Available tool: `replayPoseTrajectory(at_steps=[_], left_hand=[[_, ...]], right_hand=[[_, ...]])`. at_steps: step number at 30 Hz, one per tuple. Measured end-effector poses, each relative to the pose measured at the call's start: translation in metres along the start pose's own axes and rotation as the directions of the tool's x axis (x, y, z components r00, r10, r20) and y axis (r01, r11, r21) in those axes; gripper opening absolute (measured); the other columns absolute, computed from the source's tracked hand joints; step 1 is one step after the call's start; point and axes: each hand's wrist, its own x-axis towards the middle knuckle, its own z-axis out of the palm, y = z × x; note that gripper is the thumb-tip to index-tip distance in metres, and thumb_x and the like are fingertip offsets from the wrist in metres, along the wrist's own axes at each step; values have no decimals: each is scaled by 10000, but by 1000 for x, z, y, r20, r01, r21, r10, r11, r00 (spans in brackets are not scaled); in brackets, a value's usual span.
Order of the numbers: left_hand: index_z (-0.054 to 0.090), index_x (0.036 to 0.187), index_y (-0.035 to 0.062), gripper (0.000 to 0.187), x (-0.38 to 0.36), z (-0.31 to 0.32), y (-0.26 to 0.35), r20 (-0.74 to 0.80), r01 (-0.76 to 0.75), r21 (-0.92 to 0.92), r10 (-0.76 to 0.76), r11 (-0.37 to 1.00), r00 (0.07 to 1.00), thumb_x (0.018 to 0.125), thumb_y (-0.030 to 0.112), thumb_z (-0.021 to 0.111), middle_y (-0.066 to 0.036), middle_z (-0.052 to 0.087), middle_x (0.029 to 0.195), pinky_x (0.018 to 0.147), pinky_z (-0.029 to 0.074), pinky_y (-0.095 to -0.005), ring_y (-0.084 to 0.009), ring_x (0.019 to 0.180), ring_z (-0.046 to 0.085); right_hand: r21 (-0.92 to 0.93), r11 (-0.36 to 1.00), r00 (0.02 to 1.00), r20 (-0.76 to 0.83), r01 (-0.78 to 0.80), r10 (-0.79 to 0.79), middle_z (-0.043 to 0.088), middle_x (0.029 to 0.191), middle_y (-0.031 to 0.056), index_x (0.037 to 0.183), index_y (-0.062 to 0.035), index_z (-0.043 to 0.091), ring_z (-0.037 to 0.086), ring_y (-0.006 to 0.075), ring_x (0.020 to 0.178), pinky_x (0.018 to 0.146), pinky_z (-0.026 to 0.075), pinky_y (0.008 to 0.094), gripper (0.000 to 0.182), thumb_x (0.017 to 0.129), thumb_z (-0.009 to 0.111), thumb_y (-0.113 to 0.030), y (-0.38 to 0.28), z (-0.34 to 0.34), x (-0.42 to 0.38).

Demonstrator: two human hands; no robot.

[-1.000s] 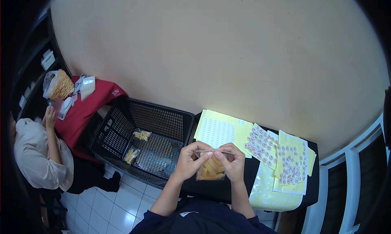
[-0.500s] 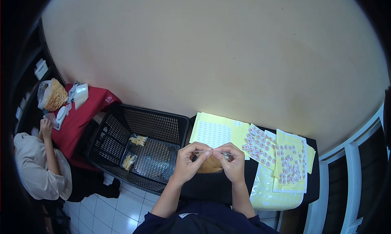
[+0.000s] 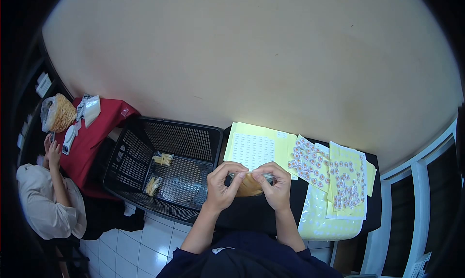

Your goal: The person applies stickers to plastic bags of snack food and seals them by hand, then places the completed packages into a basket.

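Note:
A clear plastic bag (image 3: 249, 187) with yellow-brown contents hangs between my hands, over the front part of the black-covered table. Thumb and fingers of my left hand (image 3: 224, 183) pinch its top edge on one side. On the other side my right hand (image 3: 274, 185) pinches the same edge, the two thumbs close together. Just beyond my fingers lies a yellow-backed sheet of small white printed labels (image 3: 254, 149). To the right are sheets of round stickers (image 3: 310, 164), some overlapping. What exactly fills the bag is partly hidden by my hands.
A black plastic crate (image 3: 181, 125) at left holds two small snack packs (image 3: 163, 159). Farther left, a co-worker (image 3: 48, 200) sits by a red-covered table (image 3: 109, 115) with a white scale (image 3: 69, 138) and a large bag of stick-shaped snacks (image 3: 63, 113). White rails (image 3: 420, 205) stand at right.
My hands keep their pinch on the bag's top edge, fingertips slightly closer together. The view has shifted a little. The co-worker's hands have moved off the scale's near side with a clear bag.

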Motion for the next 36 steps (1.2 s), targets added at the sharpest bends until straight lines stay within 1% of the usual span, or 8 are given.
replayPoseTrajectory(at_steps=[6,18,21,23,25,27,32,36], left_hand=[[585,762,-16,35,-3,2,-2,-83,13,-48,-17,999,996,730,-5,580,-108,602,762,657,459,-259,-177,731,591],[597,786,8,91,7,-12,12,240,28,5,-28,1000,970,698,13,620,-89,614,808,667,474,-268,-186,762,601],[579,761,12,82,6,-12,14,212,-49,181,9,982,977,692,20,624,-90,600,781,645,468,-283,-209,741,592],[567,750,-4,85,13,-17,19,349,-235,393,92,889,933,684,5,619,-108,583,749,635,458,-292,-229,727,579],[557,743,0,89,17,-16,18,361,-267,397,117,878,925,683,11,621,-108,575,746,628,449,-300,-241,714,570],[547,736,4,94,16,-17,19,378,-284,407,123,868,918,682,18,623,-107,568,743,621,439,-308,-253,701,560],[543,770,2,94,19,-16,19,304,-111,282,21,953,952,703,13,607,-99,549,722,616,435,-296,-229,691,551],[541,766,-3,83,20,-16,17,331,-164,276,66,947,941,712,13,601,-99,549,727,612,435,-292,-220,691,549]], right_hand=[[7,1000,1000,30,3,-3,614,711,79,728,-2,629,585,139,670,638,444,239,57,687,660,-25,-2,-1,0],[-258,941,962,222,218,-162,604,695,73,707,-32,618,587,188,637,600,452,263,68,657,664,-29,-14,-16,5],[-419,828,919,294,372,-264,600,693,53,703,-49,609,576,197,636,600,442,285,85,648,672,-61,-10,-16,7],[-443,808,912,308,389,-270,600,698,47,703,-53,606,572,195,636,604,439,290,88,649,673,-72,-9,-17,7],[-468,780,902,324,415,-286,601,703,42,703,-57,604,569,193,637,608,436,295,91,649,673,-83,-8,-18,9],[-423,825,921,271,374,-278,601,718,53,715,-52,607,570,201,642,611,439,293,92,655,672,-76,-4,-15,7],[-267,936,962,211,228,-175,601,726,77,735,-27,612,584,190,658,610,450,268,73,679,655,-44,-5,-13,7],[-205,960,970,189,190,-151,604,715,86,739,-3,613,595,174,660,603,457,251,58,691,641,-19,-2,-11,6]])
